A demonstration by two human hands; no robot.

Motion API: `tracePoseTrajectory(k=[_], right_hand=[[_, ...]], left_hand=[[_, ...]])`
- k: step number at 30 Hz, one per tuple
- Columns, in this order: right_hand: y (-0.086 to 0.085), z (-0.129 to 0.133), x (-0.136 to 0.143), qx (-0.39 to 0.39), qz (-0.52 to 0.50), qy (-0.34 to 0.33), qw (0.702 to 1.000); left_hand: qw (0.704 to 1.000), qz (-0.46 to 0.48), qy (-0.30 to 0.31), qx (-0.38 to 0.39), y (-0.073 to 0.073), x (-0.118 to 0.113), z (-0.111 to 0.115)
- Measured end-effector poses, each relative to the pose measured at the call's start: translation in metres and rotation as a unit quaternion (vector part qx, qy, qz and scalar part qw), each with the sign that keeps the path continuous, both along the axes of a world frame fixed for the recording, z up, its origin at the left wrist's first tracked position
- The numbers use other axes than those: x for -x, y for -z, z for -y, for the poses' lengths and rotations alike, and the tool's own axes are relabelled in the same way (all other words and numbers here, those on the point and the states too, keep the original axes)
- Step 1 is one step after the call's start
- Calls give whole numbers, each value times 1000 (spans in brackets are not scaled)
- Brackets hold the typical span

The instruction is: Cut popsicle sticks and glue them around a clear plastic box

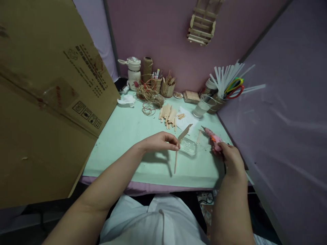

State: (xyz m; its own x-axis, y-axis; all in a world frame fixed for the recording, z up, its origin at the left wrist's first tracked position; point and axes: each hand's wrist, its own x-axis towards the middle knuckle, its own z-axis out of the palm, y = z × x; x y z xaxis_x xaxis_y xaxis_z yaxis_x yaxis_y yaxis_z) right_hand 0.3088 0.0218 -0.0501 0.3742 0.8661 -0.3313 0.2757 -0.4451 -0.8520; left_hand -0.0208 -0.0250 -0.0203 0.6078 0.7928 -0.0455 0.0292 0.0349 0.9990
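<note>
My left hand [165,141] pinches a thin wooden stick [175,162] that hangs down toward the table's front. A flat, leaf-like wooden piece [185,132] rises from the same fingers; whether it is joined to the stick I cannot tell. In my right hand [232,157] is a pink hot glue gun [214,139], its nozzle pointing up and left over the table. Between the hands lies a clear plastic tray [188,147]. A pile of wooden craft sticks [168,115] rests beyond my left hand, beside a white paper sheet [186,119] with small wood pieces.
A large cardboard box [56,102] stands at the left. Along the back are a white bottle [134,75], a twine heap [149,95], a stick-filled cup [168,89] and a clear cup [202,108]. Glue sticks [227,80] and scissors [235,89] fill a holder at the right.
</note>
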Motion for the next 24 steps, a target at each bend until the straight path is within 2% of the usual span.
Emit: tracePoseTrajectory(k=[4, 7, 10, 13, 15, 18, 21, 24], right_hand=[[-4, 9, 13, -36, -186, -37, 981], [-8, 15, 19, -52, -281, -59, 957], [-9, 20, 19, -48, -416, -70, 905], [-10, 24, 18, -42, -527, -48, 848], [-10, 28, 20, -51, -523, -17, 850], [-13, 36, 26, -95, -464, 20, 881], [-16, 45, 33, -142, -389, 24, 910], [-17, 51, 37, -155, -346, 22, 925]], left_hand=[[997, -16, -1, -76, 4, -7, 4], [980, -7, -38, -197, 8, -22, 14], [947, -12, -31, -319, 14, -39, 25], [924, -70, -39, -373, 14, -52, 31], [919, -108, -68, -373, 9, -58, 30], [925, -138, -100, -340, -1, -65, 25], [933, -157, -109, -306, -6, -70, 19], [932, -180, -120, -292, -7, -75, 16]])
